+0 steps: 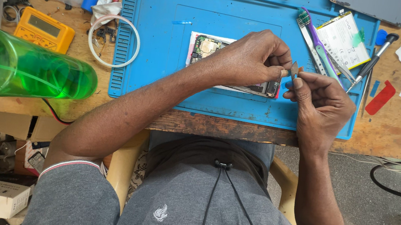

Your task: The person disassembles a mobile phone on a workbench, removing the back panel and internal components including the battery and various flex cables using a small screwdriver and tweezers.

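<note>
Pinching small strip (pixel 294 69) between both hands

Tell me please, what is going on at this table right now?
A seated person pinches a small thin brownish strip between both hands, left hand and right hand, above a blue rubber work mat. An opened phone with exposed circuit board lies on the mat under the left hand. A green plastic bottle lies at the left.

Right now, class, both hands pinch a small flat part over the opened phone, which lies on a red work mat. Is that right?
Not quite: the head view shows the work mat is blue, not red. The rest stands: the left hand and the right hand pinch a small flat part over the opened phone.
</note>
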